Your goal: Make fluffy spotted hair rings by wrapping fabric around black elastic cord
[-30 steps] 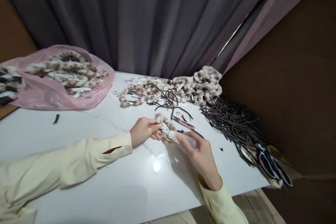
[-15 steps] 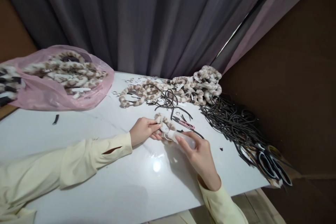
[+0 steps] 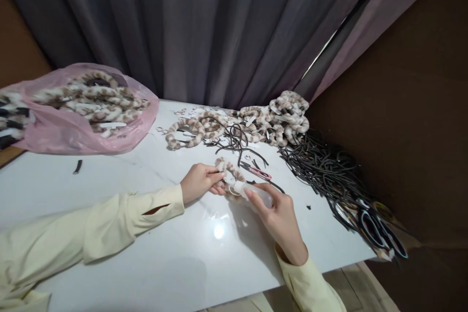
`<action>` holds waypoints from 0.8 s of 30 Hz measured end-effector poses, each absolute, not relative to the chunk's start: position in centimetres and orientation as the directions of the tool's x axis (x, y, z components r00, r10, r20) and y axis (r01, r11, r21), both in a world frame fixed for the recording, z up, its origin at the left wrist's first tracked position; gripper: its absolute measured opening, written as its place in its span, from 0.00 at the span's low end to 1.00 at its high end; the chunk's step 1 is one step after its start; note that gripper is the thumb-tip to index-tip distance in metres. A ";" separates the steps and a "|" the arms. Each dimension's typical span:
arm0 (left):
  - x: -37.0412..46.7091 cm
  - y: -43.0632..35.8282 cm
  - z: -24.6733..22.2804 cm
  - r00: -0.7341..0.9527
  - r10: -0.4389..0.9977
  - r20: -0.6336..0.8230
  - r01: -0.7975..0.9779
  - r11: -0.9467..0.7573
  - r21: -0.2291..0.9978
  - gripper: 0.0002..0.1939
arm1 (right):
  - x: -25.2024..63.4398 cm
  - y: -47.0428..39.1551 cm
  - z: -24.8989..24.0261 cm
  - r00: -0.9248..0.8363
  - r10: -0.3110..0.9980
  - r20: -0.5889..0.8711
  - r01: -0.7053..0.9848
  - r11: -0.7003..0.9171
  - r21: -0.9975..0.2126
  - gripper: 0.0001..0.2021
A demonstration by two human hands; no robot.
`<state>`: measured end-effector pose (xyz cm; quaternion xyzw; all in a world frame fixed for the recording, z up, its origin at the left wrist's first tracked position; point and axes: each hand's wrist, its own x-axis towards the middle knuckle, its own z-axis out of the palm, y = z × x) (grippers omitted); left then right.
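Observation:
Pinched in my left hand (image 3: 204,180) is a small ring of fluffy brown-and-white fur (image 3: 237,173), held just above the white table (image 3: 153,263). My right hand (image 3: 276,214) is wrapped round a translucent white squeeze bottle (image 3: 260,197), tilted so that its nozzle end points left at the ring. The nozzle tip is close to my left fingertips; whether it touches the ring I cannot tell. Just behind the ring lies a pair of pink-handled snips or a cutter (image 3: 258,171), among pieces of black cord.
A pink plastic bag (image 3: 139,139) of fur rings stands at the left, near a short black strip (image 3: 77,166). More fur rings (image 3: 288,112) are heaped along the curtain (image 3: 197,34). Tangled black cord (image 3: 325,170) and scissors (image 3: 380,231) lie along the right edge.

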<state>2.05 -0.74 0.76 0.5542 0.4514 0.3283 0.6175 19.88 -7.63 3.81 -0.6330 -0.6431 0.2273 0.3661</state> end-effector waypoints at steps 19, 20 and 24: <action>2.0 -0.8 0.8 0.365 0.908 -0.203 0.097 0.180 0.979 0.12 | 19.9 -7.6 3.9 0.044 0.979 0.201 0.660 0.122 -0.741 0.18; 2.1 -0.8 0.8 0.367 0.908 -0.204 0.099 0.180 0.979 0.12 | 19.9 -7.6 3.9 0.057 0.978 0.203 0.660 0.116 -0.743 0.18; 2.1 -0.7 0.7 0.367 0.908 -0.202 0.100 0.177 0.979 0.12 | 19.9 -7.6 3.9 0.057 0.977 0.204 0.651 0.119 -0.749 0.18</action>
